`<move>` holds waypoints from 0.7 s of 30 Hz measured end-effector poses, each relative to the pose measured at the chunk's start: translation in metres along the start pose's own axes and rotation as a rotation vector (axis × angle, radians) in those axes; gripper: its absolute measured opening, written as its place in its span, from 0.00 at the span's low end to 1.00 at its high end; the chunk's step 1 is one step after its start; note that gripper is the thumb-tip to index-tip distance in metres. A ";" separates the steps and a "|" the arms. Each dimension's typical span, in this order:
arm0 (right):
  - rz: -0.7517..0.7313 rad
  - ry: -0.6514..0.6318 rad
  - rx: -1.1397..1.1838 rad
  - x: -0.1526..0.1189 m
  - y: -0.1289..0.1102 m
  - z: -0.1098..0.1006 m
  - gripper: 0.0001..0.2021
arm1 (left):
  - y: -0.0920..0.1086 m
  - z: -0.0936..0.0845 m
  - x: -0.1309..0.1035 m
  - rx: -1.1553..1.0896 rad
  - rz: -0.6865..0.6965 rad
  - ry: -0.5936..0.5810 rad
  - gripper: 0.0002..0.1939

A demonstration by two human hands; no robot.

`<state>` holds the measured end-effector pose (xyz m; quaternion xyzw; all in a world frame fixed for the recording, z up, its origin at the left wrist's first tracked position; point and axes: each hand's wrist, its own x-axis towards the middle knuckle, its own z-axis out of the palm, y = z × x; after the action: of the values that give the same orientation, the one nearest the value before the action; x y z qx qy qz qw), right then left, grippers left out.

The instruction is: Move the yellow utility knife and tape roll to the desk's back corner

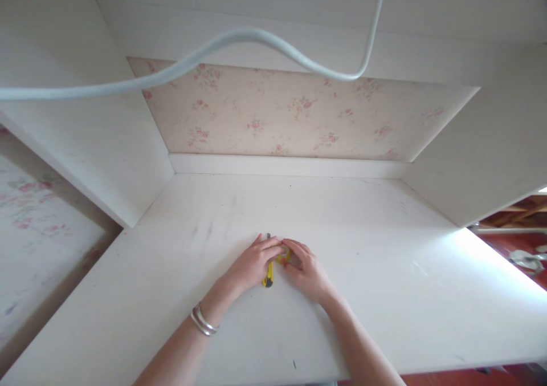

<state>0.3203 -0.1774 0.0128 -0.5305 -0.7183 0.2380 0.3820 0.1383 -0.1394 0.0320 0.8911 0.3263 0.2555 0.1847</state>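
Observation:
A yellow utility knife (269, 275) lies on the white desk (171, 272), its metal tip poking out beyond the fingers. My left hand (252, 263) rests over the knife, with silver bangles on the wrist. My right hand (305, 269) is beside it, fingers curled around a small yellowish object (284, 257) between the two hands. What that small object is cannot be made out; both hands cover most of it.
The desk sits in a white alcove with a floral back panel (290, 118) and side walls left and right. A pale cable (239, 38) hangs across the top of the view. Red floor (504, 249) shows at the right.

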 end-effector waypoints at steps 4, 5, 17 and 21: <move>0.018 -0.005 -0.051 0.000 -0.003 -0.001 0.20 | 0.003 -0.003 -0.006 -0.083 -0.077 0.113 0.21; 0.027 -0.011 -0.062 0.000 -0.003 -0.001 0.20 | 0.004 -0.003 -0.008 -0.094 -0.111 0.157 0.20; -0.019 -0.027 -0.096 -0.003 0.003 -0.001 0.24 | 0.001 0.006 -0.022 -0.104 -0.331 0.332 0.13; 0.028 -0.027 -0.125 -0.003 0.002 0.001 0.25 | 0.000 0.008 -0.022 -0.141 -0.362 0.337 0.13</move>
<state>0.3212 -0.1795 0.0102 -0.5601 -0.7294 0.2051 0.3350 0.1285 -0.1551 0.0182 0.7479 0.4880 0.3854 0.2323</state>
